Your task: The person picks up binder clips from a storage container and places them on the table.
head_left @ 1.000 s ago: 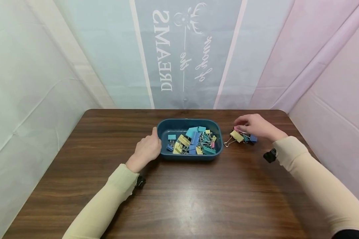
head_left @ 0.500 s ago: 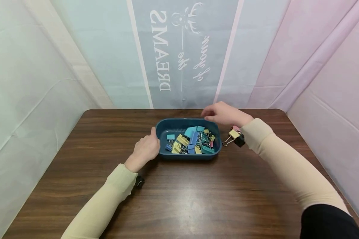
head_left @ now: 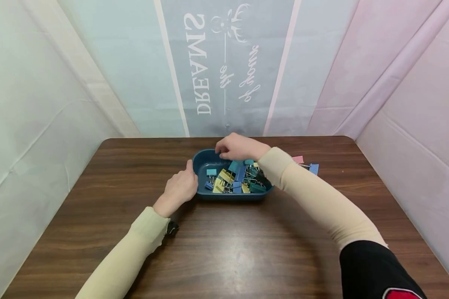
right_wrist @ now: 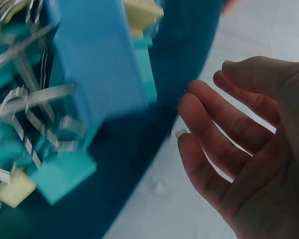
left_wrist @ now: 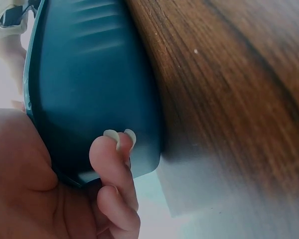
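Note:
A dark blue plastic tray (head_left: 205,155) on the table holds a heap of coloured binder clips (head_left: 237,178), mostly in its middle and right. My left hand (head_left: 179,186) grips the tray's left end. In the left wrist view its fingers (left_wrist: 112,164) curl against the outer wall, below the rim. My right hand (head_left: 239,147) is over the tray's far side, left of the heap. Its fingers (right_wrist: 209,129) are loosely bent in the right wrist view, and nothing shows between them and the thumb. The right forearm hides the tray's right end.
To the right of the tray lie a pink binder clip (head_left: 297,159) and a blue binder clip (head_left: 314,169), partly covered by the right sleeve (head_left: 307,191). The brown wooden table (head_left: 224,241) ends at a printed cloth (head_left: 224,83) behind it.
My right hand has left the loose clips and moved left, across the tray's far rim, to over the tray. My left hand keeps its hold on the tray.

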Available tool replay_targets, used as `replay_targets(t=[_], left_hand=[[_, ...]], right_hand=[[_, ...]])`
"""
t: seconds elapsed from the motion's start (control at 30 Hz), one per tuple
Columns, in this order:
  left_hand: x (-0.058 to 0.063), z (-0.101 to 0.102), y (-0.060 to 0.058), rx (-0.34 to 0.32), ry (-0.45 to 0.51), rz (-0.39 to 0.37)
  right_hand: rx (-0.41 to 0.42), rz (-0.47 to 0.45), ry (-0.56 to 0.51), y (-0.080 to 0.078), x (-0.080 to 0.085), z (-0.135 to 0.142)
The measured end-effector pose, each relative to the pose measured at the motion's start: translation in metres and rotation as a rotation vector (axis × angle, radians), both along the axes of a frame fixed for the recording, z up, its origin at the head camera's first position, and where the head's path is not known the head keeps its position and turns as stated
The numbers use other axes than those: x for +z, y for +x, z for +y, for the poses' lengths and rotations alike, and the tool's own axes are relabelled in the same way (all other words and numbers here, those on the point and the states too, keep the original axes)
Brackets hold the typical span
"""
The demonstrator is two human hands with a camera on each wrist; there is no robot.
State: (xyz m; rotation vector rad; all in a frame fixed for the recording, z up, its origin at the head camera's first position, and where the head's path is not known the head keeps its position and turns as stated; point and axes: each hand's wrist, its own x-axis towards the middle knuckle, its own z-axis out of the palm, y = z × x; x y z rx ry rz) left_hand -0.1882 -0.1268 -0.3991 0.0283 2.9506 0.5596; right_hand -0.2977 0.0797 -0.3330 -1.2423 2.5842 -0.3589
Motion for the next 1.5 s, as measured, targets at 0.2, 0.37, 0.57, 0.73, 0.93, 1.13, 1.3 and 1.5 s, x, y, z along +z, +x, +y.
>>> replay_targets(t=[0.2,0.37,0.57,0.73,0.93,1.13,1.3,1.5], left_hand=[[0.000,0.000,-0.001,0.008,-0.002,0.001],[-0.001,-0.001,0.000,0.010,0.006,-0.008],[-0.001,-0.001,0.001,0.006,0.013,-0.012],[-0.001,-0.001,0.001,0.006,0.012,-0.012],[-0.001,0.000,0.001,0.001,0.003,-0.010],[-0.001,0.001,0.001,-0.002,0.015,-0.007],[-0.001,0.002,0.000,-0.004,0.021,-0.006],[-0.002,0.001,0.000,0.007,0.020,-0.007]], right_hand=[[0.026,0.048,0.086,0.006,-0.012,-0.026],[0.081,0.050,0.140,0.012,-0.025,-0.041],[0.083,0.039,0.249,0.023,-0.038,-0.051],[0.071,0.066,0.256,0.025,-0.047,-0.055],[0.089,0.114,0.242,0.025,-0.054,-0.056],[0.063,0.120,0.226,0.024,-0.053,-0.053],[0.037,0.116,0.192,0.023,-0.044,-0.046],[0.023,0.089,0.075,0.022,-0.030,-0.035]])
